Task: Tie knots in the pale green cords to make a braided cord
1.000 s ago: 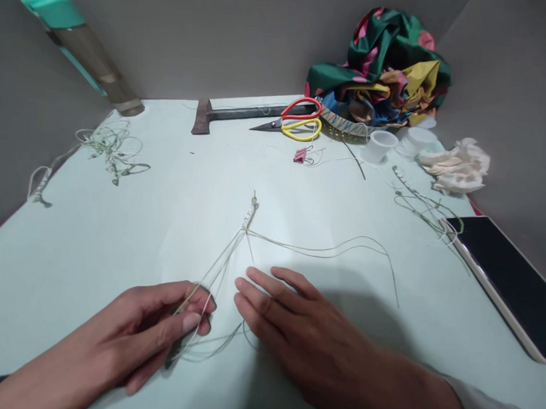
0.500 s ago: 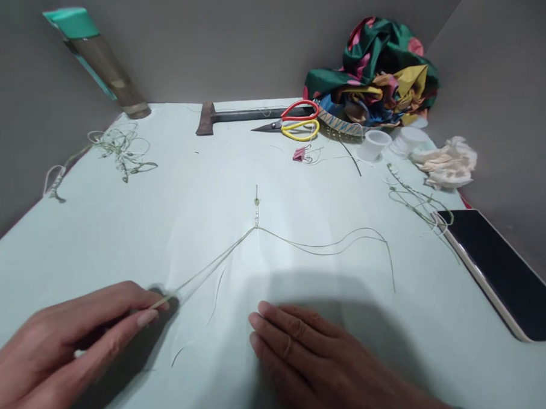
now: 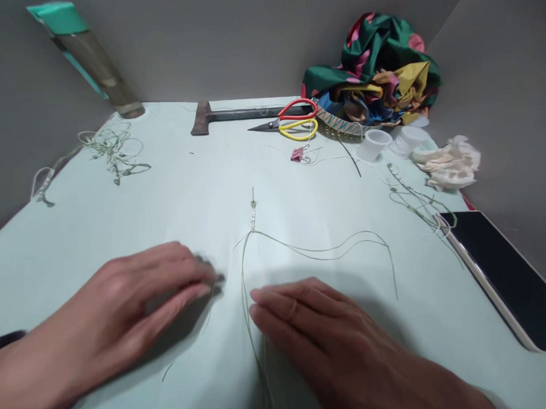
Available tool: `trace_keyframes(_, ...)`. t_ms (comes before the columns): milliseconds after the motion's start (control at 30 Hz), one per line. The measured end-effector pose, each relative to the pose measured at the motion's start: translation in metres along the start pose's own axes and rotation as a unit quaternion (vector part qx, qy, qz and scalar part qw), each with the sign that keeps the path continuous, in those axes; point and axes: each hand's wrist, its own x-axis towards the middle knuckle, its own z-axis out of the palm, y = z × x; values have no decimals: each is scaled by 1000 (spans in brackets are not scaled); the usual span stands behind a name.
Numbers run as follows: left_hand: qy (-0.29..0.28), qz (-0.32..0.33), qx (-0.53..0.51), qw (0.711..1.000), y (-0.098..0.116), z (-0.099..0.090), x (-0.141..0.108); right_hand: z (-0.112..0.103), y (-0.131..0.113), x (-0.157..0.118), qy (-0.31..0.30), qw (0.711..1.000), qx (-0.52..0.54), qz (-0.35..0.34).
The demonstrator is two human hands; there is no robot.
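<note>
A short beaded or knotted cord (image 3: 253, 219) lies near the middle of the white table, a thin stub at its top. From its lower end two green threads (image 3: 320, 250) curve right, and two more threads (image 3: 245, 288) run down toward me. My left hand (image 3: 160, 299) is left of these, its thumb and fingertips close together but slightly apart, beside a loose thin thread (image 3: 209, 313). Nothing shows in its grasp. My right hand (image 3: 313, 327) rests with fingers stretched out flat together, their tips beside the downward threads; its thumb is hidden.
Toward the back lie a hammer (image 3: 241, 114), scissors (image 3: 294, 127) and a pink binder clip (image 3: 297, 154). A basket with colourful cloth (image 3: 373, 70), a small white cup (image 3: 374, 144), crumpled tissue (image 3: 453, 164) and a phone (image 3: 500, 269) stand right. Tangled cord (image 3: 112, 152) and a bottle (image 3: 92, 58) are left.
My left hand has let go of the two threads and moved right and up. Those threads now hang toward me instead of stretching left. My right hand stays nearly in place.
</note>
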Motion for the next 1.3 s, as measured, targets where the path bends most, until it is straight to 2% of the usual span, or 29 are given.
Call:
trace_keyframes(33,25,51,36,998,-1,-2,15,3,5,5,21,1000,-19,-7)
trace_keyframes(67,39,65,69,995,-1,-2,28,7,9,10,32,999,-37,-10)
trace_keyframes(200,24,67,128,989,-1,10,56,19,24,22,31,997,-75,-10)
trace_keyframes(367,-9,81,140,987,-1,21,60,28,27,14,28,994,-97,-46)
trace_keyframes(533,0,84,141,986,-5,20,52,21,24,10,-43,994,-94,-48)
trace_keyframes(633,2,53,116,992,-4,17,49,18,25,13,-41,995,-81,-52)
trace_keyframes(800,-14,-88,-43,995,6,11,59,19,29,13,-37,997,-50,-52)
trace_keyframes(867,-15,-130,-56,990,7,10,62,19,29,12,-39,997,-48,-52)
trace_keyframes(933,-17,-143,-44,989,5,10,60,18,28,11,-36,997,-54,-53)
trace_keyframes(1133,-17,-129,-63,990,-4,13,41,22,28,10,-21,995,-86,-53)
trace_keyframes(1300,-1,-172,-113,979,0,12,39,27,28,11,-18,992,-107,-63)
